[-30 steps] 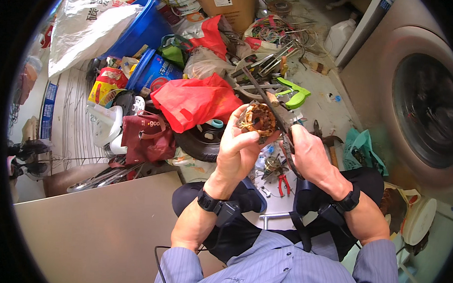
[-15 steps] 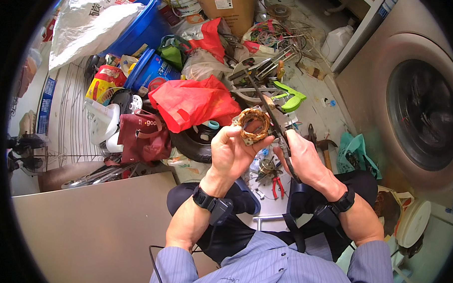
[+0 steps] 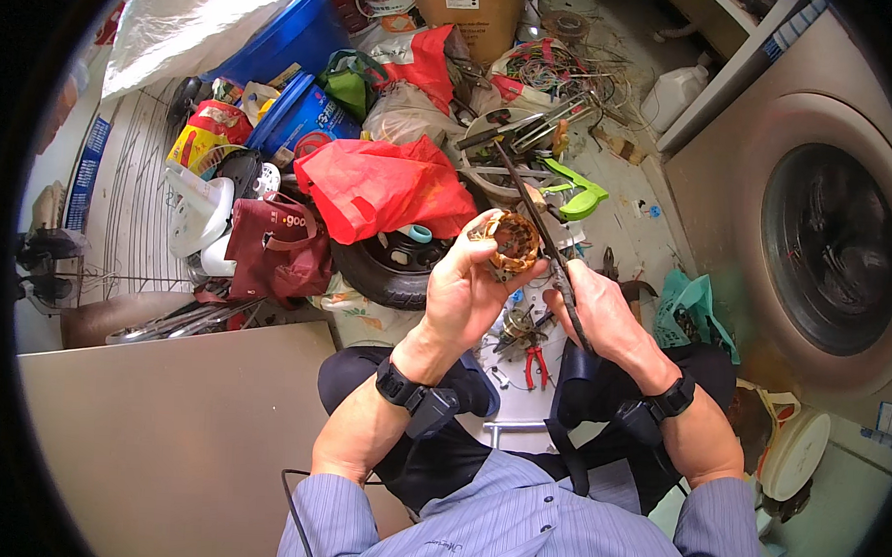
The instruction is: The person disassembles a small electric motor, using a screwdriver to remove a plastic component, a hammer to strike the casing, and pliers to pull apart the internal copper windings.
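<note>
My left hand (image 3: 470, 289) holds a motor stator (image 3: 517, 244), a ring wound with copper-coloured coils, its hollow end tilted up. Thumb and fingers grip its rim. Closed round a long, thin dark metal rod (image 3: 529, 195) is my right hand (image 3: 602, 311). That rod slants from far left to near right, close along the stator's right side; whether they touch I cannot tell. Under my hands, on the floor, lie red-handled pliers (image 3: 535, 368) and a small heap of metal parts (image 3: 519, 328).
Left of my hands are a red bag (image 3: 385, 188), a small black wheel (image 3: 392, 282) and a maroon bag (image 3: 280, 253). Blue buckets (image 3: 304, 121) stand farther back. A green-handled tool (image 3: 579, 197) lies ahead. At right are a teal bag (image 3: 689, 309) and a front-loading washing machine (image 3: 729, 180).
The stator has turned in my left hand, so its hollow inside shows more. Both hands have shifted slightly, and the view has moved a little. The rod remains in my right hand.
</note>
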`<state>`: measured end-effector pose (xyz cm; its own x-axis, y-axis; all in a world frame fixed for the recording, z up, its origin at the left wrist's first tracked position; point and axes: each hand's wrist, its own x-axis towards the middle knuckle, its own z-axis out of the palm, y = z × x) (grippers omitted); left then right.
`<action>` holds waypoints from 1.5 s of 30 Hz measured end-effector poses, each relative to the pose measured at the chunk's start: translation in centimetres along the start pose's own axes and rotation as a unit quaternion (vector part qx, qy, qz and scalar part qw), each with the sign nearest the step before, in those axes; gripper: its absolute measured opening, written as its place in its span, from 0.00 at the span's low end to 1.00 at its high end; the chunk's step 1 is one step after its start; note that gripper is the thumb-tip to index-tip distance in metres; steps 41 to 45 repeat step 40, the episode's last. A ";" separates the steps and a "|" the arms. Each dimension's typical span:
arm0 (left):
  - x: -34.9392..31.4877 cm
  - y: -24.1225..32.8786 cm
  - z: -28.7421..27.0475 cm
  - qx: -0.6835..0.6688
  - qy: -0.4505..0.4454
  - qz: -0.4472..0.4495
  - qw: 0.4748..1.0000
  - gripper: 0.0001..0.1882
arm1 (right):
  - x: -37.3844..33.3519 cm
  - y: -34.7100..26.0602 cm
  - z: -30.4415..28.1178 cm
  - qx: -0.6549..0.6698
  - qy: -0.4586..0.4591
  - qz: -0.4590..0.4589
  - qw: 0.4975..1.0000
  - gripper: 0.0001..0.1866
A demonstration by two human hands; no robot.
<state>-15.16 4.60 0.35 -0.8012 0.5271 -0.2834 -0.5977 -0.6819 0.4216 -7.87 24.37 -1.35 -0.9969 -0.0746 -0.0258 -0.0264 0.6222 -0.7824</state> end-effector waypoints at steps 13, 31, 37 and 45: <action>-0.4 0.0 -0.8 0.039 0.015 0.010 0.999 0.23 | 0.1 1.5 0.7 -0.077 -0.049 0.005 0.996 0.13; -0.6 -1.1 0.0 0.461 -0.038 0.109 0.880 0.46 | 1.7 -0.4 -1.4 0.433 -0.049 0.115 0.893 0.26; -0.5 -0.2 0.4 0.399 -0.047 0.055 0.914 0.44 | 2.1 0.2 -1.3 0.480 -0.039 0.083 0.872 0.27; 0.0 -0.1 -0.2 0.380 -0.070 0.044 0.921 0.44 | 2.4 0.7 -1.3 0.476 -0.028 0.072 0.876 0.28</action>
